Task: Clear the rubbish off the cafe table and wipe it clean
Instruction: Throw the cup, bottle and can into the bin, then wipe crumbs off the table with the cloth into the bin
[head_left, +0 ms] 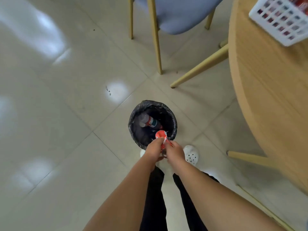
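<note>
While both arms reach down over the floor, the left hand (154, 148) and the right hand (175, 151) meet at a red-and-white wrapper (161, 136), each curling its fingers round the lower end of it. That wrapper sticks up past the fingertips and hangs over the near rim of a small round bin (133, 121) lined with a black bag. Inside the bin, well beyond the hands, lies a plastic bottle (147, 121) with a red and green label. White perforated clogs (191, 155) show just beneath the hands, on pale glossy floor tiles (58, 114). To the right stands the round wooden cafe table (266, 77), a white plastic basket (281, 20) resting on its far part. Behind the bin is a blue-seated chair (180, 15) with wooden legs.
</note>
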`<state>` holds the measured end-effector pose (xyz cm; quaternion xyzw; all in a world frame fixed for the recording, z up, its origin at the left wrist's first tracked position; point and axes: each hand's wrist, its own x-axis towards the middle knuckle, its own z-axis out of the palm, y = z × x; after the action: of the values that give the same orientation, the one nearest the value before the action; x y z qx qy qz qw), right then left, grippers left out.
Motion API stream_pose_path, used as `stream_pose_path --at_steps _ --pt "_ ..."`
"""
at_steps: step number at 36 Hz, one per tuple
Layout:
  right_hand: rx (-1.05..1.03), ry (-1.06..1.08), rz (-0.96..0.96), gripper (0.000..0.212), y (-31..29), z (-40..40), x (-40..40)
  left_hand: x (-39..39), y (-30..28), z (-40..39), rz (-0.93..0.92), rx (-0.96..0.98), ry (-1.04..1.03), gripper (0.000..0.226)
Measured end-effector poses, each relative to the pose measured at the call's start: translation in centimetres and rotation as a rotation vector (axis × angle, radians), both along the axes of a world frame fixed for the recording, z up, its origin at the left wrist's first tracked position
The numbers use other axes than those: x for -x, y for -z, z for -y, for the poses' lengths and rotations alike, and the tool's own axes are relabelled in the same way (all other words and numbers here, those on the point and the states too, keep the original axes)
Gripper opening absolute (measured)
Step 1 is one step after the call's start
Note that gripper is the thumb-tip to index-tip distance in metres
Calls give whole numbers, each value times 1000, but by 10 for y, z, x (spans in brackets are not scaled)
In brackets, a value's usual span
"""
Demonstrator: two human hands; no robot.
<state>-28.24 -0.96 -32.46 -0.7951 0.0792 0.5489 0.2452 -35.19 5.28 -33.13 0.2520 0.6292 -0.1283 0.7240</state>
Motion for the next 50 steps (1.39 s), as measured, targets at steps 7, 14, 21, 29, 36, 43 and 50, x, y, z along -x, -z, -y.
stream_pose_path --at_steps 7,14,21,29,36,43,50 --pt "46 4 -59 34 114 -33 -16 -13 122 -24 -27 -27 13 49" --pt "113 232 -135 61 144 -34 -26 -22 151 -30 -99 -125 61 48" --pt "150 30 -78 12 60 -11 -41 -21 51 -24 -126 -54 58 21" --pt "95 -13 -70 13 -90 -5 -58 -29 -95 -29 -51 -90 101 18" --pt "-17 -48 -51 4 -208 -9 -69 -45 -208 -36 43 -164 157 20" --pt "-60 -18 34 15 -267 6 -88 -64 -252 -39 64 -313 344 13" --pt "-34 41 283 13 -303 50 -138 -109 -274 -28 157 -431 529 29"
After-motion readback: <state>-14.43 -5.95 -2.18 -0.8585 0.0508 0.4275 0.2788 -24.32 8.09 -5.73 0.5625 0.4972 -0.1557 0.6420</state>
